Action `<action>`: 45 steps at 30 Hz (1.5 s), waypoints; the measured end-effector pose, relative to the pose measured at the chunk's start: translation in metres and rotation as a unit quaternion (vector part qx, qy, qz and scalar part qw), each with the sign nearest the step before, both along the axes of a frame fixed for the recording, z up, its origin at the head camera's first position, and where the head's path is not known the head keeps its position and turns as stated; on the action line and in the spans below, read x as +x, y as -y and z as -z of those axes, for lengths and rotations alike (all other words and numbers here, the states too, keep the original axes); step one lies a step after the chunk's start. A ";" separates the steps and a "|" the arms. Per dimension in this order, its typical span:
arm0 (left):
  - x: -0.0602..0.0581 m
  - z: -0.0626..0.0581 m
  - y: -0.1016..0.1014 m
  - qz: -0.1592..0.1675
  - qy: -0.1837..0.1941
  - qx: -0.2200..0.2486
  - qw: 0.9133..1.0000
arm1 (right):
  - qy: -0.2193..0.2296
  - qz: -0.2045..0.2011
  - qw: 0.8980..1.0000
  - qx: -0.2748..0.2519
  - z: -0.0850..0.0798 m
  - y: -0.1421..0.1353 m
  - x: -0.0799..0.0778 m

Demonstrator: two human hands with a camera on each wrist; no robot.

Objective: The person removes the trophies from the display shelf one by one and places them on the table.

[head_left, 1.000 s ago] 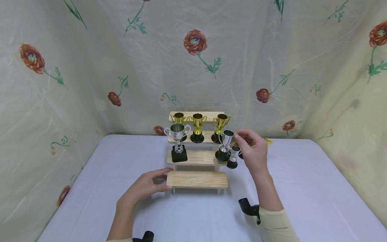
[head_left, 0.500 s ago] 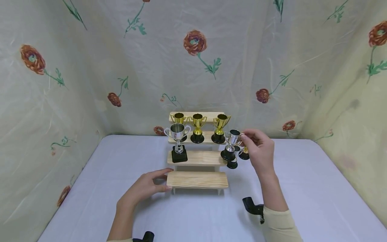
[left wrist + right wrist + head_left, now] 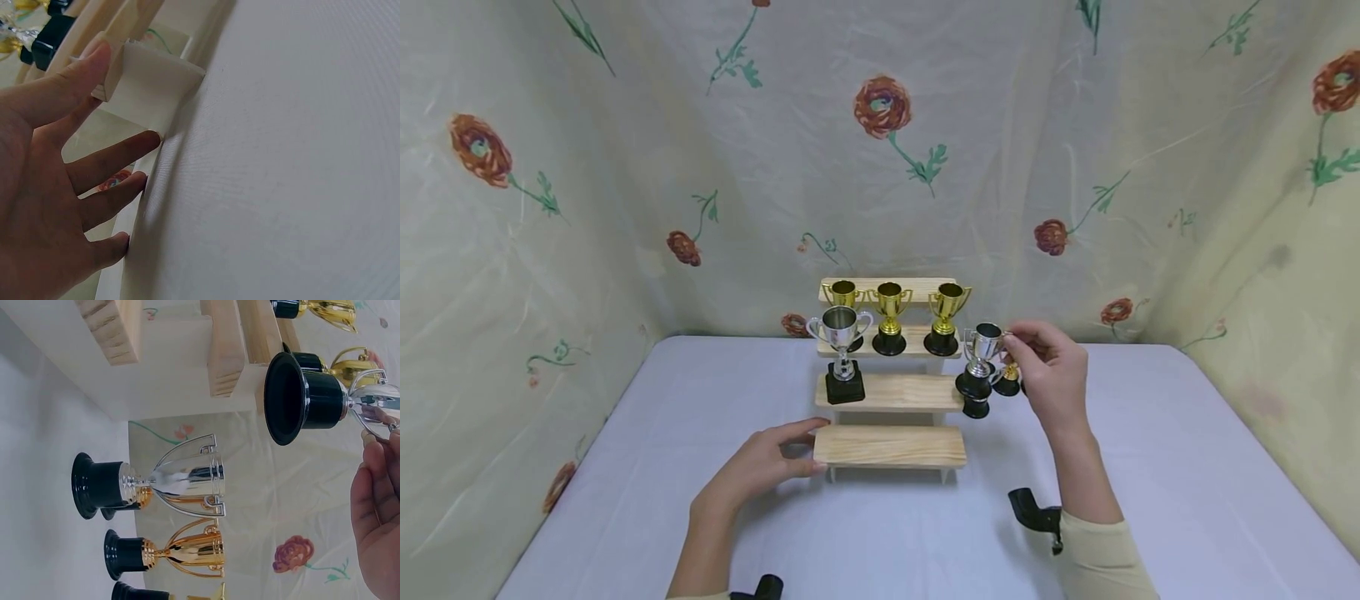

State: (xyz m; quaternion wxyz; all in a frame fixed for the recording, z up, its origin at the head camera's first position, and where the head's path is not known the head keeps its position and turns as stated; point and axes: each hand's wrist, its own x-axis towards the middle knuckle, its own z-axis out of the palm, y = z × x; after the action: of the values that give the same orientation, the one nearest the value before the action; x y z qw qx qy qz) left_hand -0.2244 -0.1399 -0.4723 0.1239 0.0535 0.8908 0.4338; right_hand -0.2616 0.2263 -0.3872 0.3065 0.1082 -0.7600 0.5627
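Observation:
My right hand (image 3: 1051,371) pinches a silver trophy cup (image 3: 985,343) by one handle. In the right wrist view this cup's black base (image 3: 322,400) hangs off the stand, its hollow underside showing. At the left end of the wooden tiered stand (image 3: 889,446), my left hand (image 3: 758,462) grips the lowest step between thumb and index finger. The left wrist view has the thumb (image 3: 94,65) on the board's end and the other fingers spread apart. A larger silver trophy (image 3: 844,379) with a square black base occupies the left of the second-lowest step.
Three gold trophies (image 3: 890,317) line a higher step. On the table right of the stand, a small silver trophy (image 3: 190,475) stands beside several gold ones (image 3: 197,550), partly hidden in the head view. A flowered curtain (image 3: 1000,125) encloses the white table (image 3: 715,383).
My right hand has carried the silver trophy rightward, off the right end of the second-lowest step. It now overlaps the small silver trophy in the head view. My left hand stays put.

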 end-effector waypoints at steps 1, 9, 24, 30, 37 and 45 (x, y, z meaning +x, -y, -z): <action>0.000 0.000 0.000 -0.001 0.001 -0.001 1.000 | 0.001 0.003 1.000 0.002 0.001 -0.001 0.000; 0.001 0.001 0.000 -0.002 0.007 -0.003 1.000 | 0.002 0.019 1.000 0.007 0.006 -0.009 -0.002; 0.000 0.000 -0.001 -0.002 0.000 -0.007 1.000 | 0.032 0.046 0.997 0.043 0.008 -0.016 -0.004; 0.000 0.000 -0.001 -0.002 -0.001 -0.006 1.000 | 0.038 0.052 0.997 0.032 0.008 -0.022 -0.005; 0.001 0.000 -0.001 -0.005 0.000 -0.008 1.000 | 0.061 0.071 0.995 0.043 0.006 -0.026 -0.004; 0.001 0.000 -0.001 -0.006 0.004 -0.006 1.000 | 0.081 0.085 0.991 0.060 0.007 -0.031 -0.005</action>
State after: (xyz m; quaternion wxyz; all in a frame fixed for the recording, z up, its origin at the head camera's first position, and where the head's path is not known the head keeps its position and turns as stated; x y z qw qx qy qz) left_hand -0.2237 -0.1393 -0.4724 0.1250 0.0463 0.8933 0.4293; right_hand -0.2661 0.2572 -0.3945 0.2834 0.0156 -0.8212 0.4950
